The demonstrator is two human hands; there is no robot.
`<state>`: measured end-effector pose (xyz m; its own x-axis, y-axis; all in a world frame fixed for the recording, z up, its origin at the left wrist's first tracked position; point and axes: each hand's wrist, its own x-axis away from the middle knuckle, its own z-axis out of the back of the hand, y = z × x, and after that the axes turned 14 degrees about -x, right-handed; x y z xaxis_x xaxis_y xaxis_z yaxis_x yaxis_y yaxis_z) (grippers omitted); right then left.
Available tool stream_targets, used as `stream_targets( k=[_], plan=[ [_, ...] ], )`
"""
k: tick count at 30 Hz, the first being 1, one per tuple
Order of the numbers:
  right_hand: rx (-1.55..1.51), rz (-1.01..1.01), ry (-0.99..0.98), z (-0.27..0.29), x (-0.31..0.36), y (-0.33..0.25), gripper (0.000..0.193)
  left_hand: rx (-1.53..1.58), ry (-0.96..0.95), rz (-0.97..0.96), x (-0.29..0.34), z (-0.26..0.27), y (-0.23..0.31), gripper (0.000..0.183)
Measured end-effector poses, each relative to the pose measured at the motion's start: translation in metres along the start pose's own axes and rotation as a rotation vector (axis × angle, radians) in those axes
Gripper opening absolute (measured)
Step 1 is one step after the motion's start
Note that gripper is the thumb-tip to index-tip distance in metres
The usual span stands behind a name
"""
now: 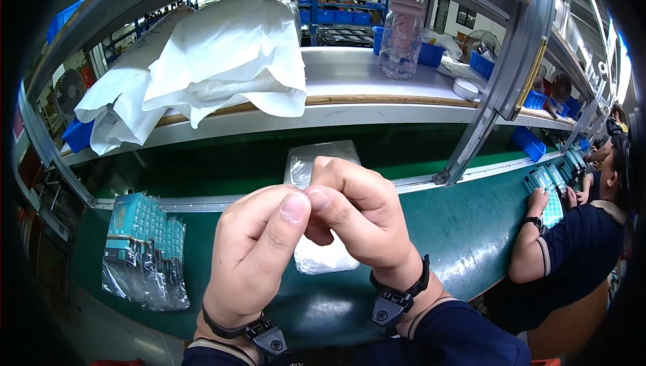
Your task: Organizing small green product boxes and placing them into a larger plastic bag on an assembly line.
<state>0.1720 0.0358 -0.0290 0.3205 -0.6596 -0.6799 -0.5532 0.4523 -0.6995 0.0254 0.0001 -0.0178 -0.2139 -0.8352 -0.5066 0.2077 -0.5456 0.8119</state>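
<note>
My left hand point(252, 251) and my right hand point(363, 214) meet over the middle of the bench, thumb tips side by side. Fingers on both are curled in a pinch. Whatever lies between them, if anything, is hidden or too small to name. Behind and below them lies a see-through plastic sheet or bag point(326, 154), partly covered by my hands. A white, crinkled part point(326, 257) shows under my right hand; I cannot tell whether it belongs to the same thing. Each wrist wears a black strap with a small black buckle-like block.
On the green bench point(437, 231), a row of teal packs in plastic sleeves point(145, 251) lies at left. White sacks point(229, 56), a water bottle point(402, 36) and a white round dish point(465, 89) occupy the shelf. A metal post point(494, 83) and a co-worker point(572, 258) are at right.
</note>
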Motion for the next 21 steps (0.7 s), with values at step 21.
stream_targets(
  k=[21],
  plan=[
    [-0.197, -0.315, -0.051, 0.0089, -0.0022, -0.0075, 0.03, -0.027, -0.074, -0.024, -0.0009, 0.0066, -0.0029, 0.031]
  ],
)
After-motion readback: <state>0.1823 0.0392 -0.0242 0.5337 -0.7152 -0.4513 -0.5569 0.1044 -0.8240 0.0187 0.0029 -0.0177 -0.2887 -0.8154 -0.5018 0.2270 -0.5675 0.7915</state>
